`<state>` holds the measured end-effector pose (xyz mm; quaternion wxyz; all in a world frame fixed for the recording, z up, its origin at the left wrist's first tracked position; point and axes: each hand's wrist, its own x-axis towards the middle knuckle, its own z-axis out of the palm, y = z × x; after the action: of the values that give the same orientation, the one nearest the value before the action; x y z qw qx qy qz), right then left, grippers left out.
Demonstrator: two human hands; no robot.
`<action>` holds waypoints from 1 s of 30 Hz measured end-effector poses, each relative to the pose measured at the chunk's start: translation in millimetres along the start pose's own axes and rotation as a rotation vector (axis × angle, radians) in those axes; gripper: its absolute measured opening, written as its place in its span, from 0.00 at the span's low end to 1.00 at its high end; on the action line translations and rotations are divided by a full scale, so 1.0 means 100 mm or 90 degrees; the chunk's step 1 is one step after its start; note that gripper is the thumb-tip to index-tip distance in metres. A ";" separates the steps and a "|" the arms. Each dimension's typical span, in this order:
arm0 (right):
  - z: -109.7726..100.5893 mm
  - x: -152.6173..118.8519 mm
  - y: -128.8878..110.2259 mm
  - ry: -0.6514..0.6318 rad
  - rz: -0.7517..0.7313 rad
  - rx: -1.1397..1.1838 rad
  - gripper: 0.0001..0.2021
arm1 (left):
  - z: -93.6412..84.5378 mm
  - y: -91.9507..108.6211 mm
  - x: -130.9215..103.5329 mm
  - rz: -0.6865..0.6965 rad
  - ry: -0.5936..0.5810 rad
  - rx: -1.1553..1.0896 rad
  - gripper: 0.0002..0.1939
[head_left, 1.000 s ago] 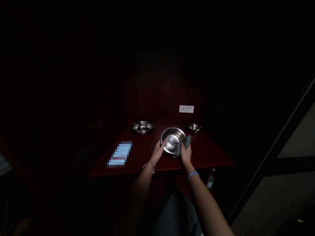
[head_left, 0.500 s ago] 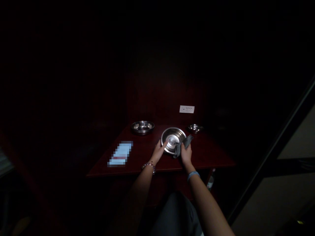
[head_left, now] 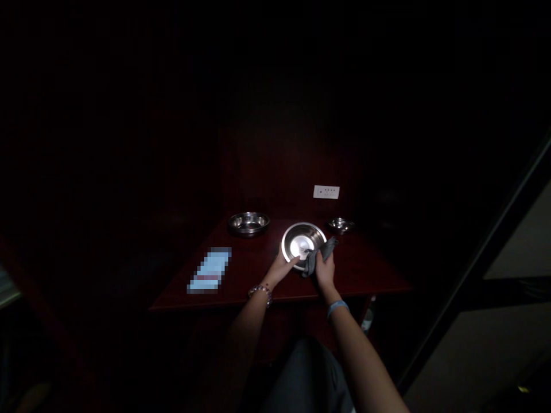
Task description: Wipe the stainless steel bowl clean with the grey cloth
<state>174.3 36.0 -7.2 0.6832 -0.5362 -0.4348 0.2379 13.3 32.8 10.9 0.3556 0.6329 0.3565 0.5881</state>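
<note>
A shiny steel bowl [head_left: 297,234] is tilted toward me above the dark red table, its inside facing the camera. My left hand [head_left: 279,269] grips its lower left rim, thumb over the inside edge and fingers hidden behind. At the lower right rim, my right hand [head_left: 325,272] is closed on a grey cloth [head_left: 313,263], which lies over the rim and partly inside the bowl. Some of the right fingers are covered by the cloth and bowl.
On the dark red table [head_left: 253,275], a wide steel basin [head_left: 248,231] stands back left and a smaller steel bowl [head_left: 341,227] back right. A blurred-out pale blue rectangle [head_left: 210,269] lies left. A white socket plate [head_left: 326,192] is on the wall; a bottle [head_left: 368,315] stands below the table.
The bowl has tipped slightly, so its bottom now shines brighter. My left thumb has shifted lower and to the right along the rim. The right hand with the cloth has barely moved.
</note>
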 end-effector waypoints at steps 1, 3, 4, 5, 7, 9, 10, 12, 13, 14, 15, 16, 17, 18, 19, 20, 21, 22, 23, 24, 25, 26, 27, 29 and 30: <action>0.00 0.00 0.00 0.000 -0.004 -0.003 0.25 | 0.00 0.00 0.00 -0.004 0.003 0.003 0.36; 0.00 -0.01 0.00 0.002 -0.012 -0.007 0.24 | 0.00 -0.03 0.02 -0.023 0.013 0.003 0.33; 0.00 -0.01 0.00 0.003 -0.016 -0.007 0.23 | -0.01 -0.05 0.03 -0.037 0.019 -0.002 0.33; 0.01 -0.02 0.00 0.003 -0.019 -0.005 0.23 | -0.01 -0.07 0.05 -0.055 0.027 -0.009 0.33; 0.02 -0.02 -0.01 0.000 -0.031 0.005 0.23 | -0.03 -0.12 0.08 -0.084 0.043 -0.028 0.32; 0.03 -0.03 -0.02 0.002 -0.035 0.009 0.22 | -0.05 -0.17 0.11 -0.108 0.050 -0.039 0.30; 0.04 -0.03 -0.03 0.003 -0.032 0.009 0.22 | -0.06 -0.19 0.13 -0.113 0.054 -0.039 0.29; 0.04 -0.04 -0.05 0.004 -0.024 0.004 0.21 | -0.08 -0.23 0.15 -0.132 0.065 -0.032 0.26; 0.04 -0.04 -0.06 0.004 -0.020 0.001 0.21 | -0.10 -0.24 0.15 -0.138 0.070 -0.027 0.24; 0.04 -0.04 -0.07 0.004 -0.018 -0.002 0.21 | -0.11 -0.24 0.16 -0.145 0.074 -0.020 0.22; 0.04 -0.04 -0.07 0.002 -0.017 -0.003 0.21 | -0.12 -0.25 0.15 -0.151 0.076 -0.013 0.21; 0.04 -0.05 -0.07 0.000 -0.016 -0.003 0.21 | -0.12 -0.25 0.15 -0.156 0.079 -0.007 0.20; 0.04 -0.05 -0.07 -0.002 -0.016 -0.001 0.21 | -0.13 -0.24 0.14 -0.160 0.081 -0.002 0.20; 0.04 -0.05 -0.07 -0.004 -0.014 0.001 0.21 | -0.13 -0.24 0.13 -0.161 0.081 -0.001 0.20; 0.04 -0.05 -0.07 -0.005 -0.013 0.003 0.21 | -0.13 -0.23 0.12 -0.158 0.079 -0.003 0.20; 0.03 -0.05 -0.07 -0.007 -0.010 0.004 0.21 | -0.12 -0.22 0.10 -0.149 0.076 -0.007 0.21; 0.03 -0.05 -0.07 -0.009 -0.008 0.005 0.21 | -0.12 -0.20 0.09 -0.138 0.070 -0.011 0.21; 0.03 -0.05 -0.07 -0.011 -0.007 0.005 0.22 | -0.11 -0.18 0.07 -0.124 0.062 -0.015 0.22; 0.03 -0.04 -0.07 -0.014 -0.007 0.005 0.23 | -0.10 -0.15 0.06 -0.107 0.054 -0.017 0.23; 0.03 -0.04 -0.07 -0.015 -0.007 0.006 0.23 | -0.09 -0.12 0.05 -0.089 0.048 -0.018 0.24; 0.03 -0.04 -0.06 -0.015 -0.007 0.007 0.24 | -0.09 -0.10 0.04 -0.070 0.045 -0.018 0.26; 0.03 -0.04 -0.06 -0.013 -0.007 0.007 0.24 | -0.08 -0.08 0.03 -0.052 0.044 -0.016 0.29; 0.03 -0.04 -0.06 -0.010 -0.007 0.008 0.24 | -0.07 -0.07 0.03 -0.038 0.043 -0.014 0.31; 0.03 -0.05 -0.07 -0.006 -0.007 0.011 0.24 | -0.06 -0.06 0.03 -0.020 0.044 -0.010 0.35; 0.03 -0.05 -0.07 -0.006 -0.008 0.011 0.24 | -0.06 -0.08 0.04 -0.020 0.042 -0.009 0.36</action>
<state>168.7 31.4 -2.0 0.6873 -0.5265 -0.4391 0.2401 7.1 40.3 6.4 0.3574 0.6051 0.3734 0.6055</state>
